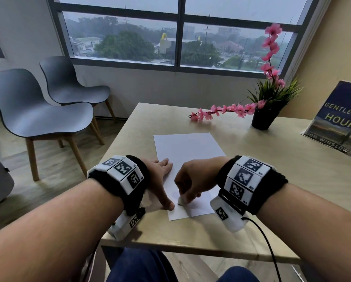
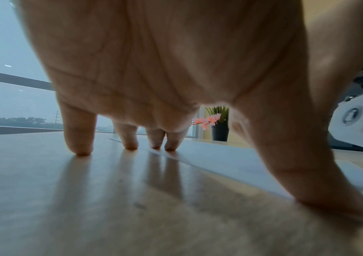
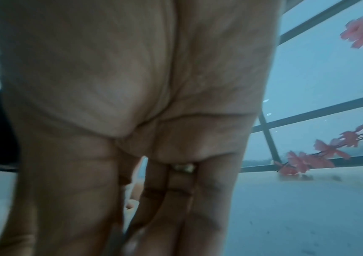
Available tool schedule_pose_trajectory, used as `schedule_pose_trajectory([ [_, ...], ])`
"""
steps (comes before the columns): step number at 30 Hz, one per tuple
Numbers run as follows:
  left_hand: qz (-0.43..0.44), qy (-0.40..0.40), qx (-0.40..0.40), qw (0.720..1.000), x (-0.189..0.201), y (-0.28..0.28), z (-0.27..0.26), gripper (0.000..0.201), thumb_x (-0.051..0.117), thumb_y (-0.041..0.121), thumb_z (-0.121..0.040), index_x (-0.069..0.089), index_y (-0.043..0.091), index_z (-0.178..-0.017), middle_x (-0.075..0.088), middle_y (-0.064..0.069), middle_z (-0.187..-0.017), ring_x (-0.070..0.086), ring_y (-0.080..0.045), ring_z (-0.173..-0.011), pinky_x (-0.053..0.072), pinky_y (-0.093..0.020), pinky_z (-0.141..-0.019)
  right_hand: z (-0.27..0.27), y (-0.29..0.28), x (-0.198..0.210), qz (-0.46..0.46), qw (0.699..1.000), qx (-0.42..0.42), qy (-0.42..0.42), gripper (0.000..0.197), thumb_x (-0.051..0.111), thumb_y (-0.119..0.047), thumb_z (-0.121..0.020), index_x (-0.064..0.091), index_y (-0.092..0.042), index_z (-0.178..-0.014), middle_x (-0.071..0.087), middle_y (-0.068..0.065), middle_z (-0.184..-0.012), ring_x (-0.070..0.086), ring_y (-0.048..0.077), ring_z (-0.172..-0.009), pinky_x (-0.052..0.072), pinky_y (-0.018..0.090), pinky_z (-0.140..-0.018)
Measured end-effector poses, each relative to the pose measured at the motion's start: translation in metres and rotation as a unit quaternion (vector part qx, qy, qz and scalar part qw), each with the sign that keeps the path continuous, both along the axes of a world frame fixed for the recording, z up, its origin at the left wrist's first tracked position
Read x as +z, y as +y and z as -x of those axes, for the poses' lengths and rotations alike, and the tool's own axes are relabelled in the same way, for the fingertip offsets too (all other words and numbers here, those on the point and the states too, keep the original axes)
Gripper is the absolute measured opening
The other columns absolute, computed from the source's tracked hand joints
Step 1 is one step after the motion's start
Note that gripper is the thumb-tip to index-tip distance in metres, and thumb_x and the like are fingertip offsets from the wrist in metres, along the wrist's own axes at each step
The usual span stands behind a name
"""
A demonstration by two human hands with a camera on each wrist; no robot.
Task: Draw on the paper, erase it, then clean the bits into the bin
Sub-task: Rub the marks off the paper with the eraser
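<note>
A white sheet of paper [image 1: 186, 151] lies on the light wooden table [image 1: 262, 180]. My left hand [image 1: 160, 180] rests flat on the sheet's left edge, fingers straight and thumb tip near the sheet's lower left corner. In the left wrist view its fingertips [image 2: 130, 145] press on the table and on the paper [image 2: 219, 161]. My right hand [image 1: 189, 186] pinches a small white eraser [image 1: 181, 201] against the lower part of the sheet, beside a faint grey smudge [image 1: 174, 193]. The right wrist view is blurred and shows only the right hand's palm [image 3: 132, 104], with the eraser hidden.
A black pot with green grass and a pink blossom branch [image 1: 264, 117] stands at the table's far right. A book [image 1: 339, 121] is propped at the right edge. Two grey chairs [image 1: 38, 110] stand on the floor to the left, under the window.
</note>
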State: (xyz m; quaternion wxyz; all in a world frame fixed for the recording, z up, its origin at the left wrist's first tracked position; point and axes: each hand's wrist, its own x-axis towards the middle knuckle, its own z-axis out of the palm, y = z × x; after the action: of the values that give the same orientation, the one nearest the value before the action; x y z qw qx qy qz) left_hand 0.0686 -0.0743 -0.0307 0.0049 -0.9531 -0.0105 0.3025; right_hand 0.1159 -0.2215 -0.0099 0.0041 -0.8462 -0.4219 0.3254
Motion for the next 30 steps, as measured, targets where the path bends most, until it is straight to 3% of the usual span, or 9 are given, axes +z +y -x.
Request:
schedule_pose_trajectory([
  [3, -0.004, 0.003, -0.005, 1.0, 0.001, -0.001, 0.0, 0.132, 0.068, 0.073, -0.062, -0.017, 0.023, -0.15, -0.02, 0.007, -0.158, -0.012, -0.014, -0.147, 0.002, -0.04, -0.121, 0.0, 0.001, 0.001, 0.009, 1.0, 0.009, 0.014, 0.025, 0.074, -0.037, -0.082, 0.07, -0.017, -0.096, 0.072, -0.002, -0.087, 0.063, 0.007, -0.073, 0.051, 0.027, -0.078],
  [7, -0.003, 0.001, -0.003, 1.0, 0.002, -0.001, 0.001, 0.131, 0.069, 0.071, -0.063, -0.019, 0.023, -0.149, -0.02, 0.006, -0.158, -0.013, -0.015, -0.146, 0.001, -0.038, -0.121, -0.01, 0.009, -0.001, -0.029, 0.999, -0.02, -0.04, 0.027, 0.073, -0.042, -0.082, 0.068, -0.018, -0.091, 0.075, 0.002, -0.089, 0.065, 0.009, -0.072, 0.052, 0.029, -0.078],
  [14, -0.011, 0.003, 0.003, 1.0, -0.002, -0.001, 0.001, 0.132, 0.069, 0.073, -0.061, -0.02, 0.028, -0.149, -0.025, -0.002, -0.157, -0.013, -0.016, -0.146, 0.003, -0.039, -0.121, -0.001, 0.007, -0.005, -0.021, 1.0, 0.012, -0.012, 0.027, 0.073, -0.038, -0.083, 0.069, -0.014, -0.095, 0.075, 0.004, -0.09, 0.063, 0.009, -0.07, 0.05, 0.027, -0.077],
  [19, 0.008, -0.004, 0.01, 1.0, -0.004, 0.003, -0.001, 0.134, 0.072, 0.073, -0.056, -0.017, 0.034, -0.148, -0.022, -0.002, -0.158, -0.012, -0.016, -0.147, 0.006, -0.041, -0.121, -0.006, 0.014, -0.007, -0.049, 0.998, -0.004, -0.051, 0.022, 0.074, -0.039, -0.082, 0.064, -0.019, -0.081, 0.073, 0.003, -0.079, 0.063, 0.01, -0.066, 0.051, 0.028, -0.073],
  [24, -0.002, -0.006, 0.002, 1.0, -0.005, 0.002, -0.001, 0.134, 0.071, 0.074, -0.057, -0.017, 0.03, -0.149, -0.022, -0.003, -0.158, -0.012, -0.016, -0.147, 0.005, -0.039, -0.121, 0.0, 0.013, -0.008, -0.043, 0.999, 0.026, -0.015, 0.028, 0.074, -0.037, -0.083, 0.069, -0.013, -0.094, 0.075, 0.006, -0.09, 0.064, 0.01, -0.07, 0.051, 0.029, -0.079],
  [30, -0.006, -0.008, 0.003, 1.0, -0.002, 0.002, 0.0, 0.133, 0.07, 0.074, -0.058, -0.017, 0.03, -0.149, -0.021, -0.002, -0.158, -0.011, -0.015, -0.147, 0.004, -0.036, -0.121, -0.001, 0.011, -0.004, -0.05, 0.998, 0.004, -0.025, 0.028, 0.075, -0.037, -0.082, 0.069, -0.013, -0.095, 0.074, 0.006, -0.09, 0.063, 0.01, -0.069, 0.049, 0.026, -0.071],
])
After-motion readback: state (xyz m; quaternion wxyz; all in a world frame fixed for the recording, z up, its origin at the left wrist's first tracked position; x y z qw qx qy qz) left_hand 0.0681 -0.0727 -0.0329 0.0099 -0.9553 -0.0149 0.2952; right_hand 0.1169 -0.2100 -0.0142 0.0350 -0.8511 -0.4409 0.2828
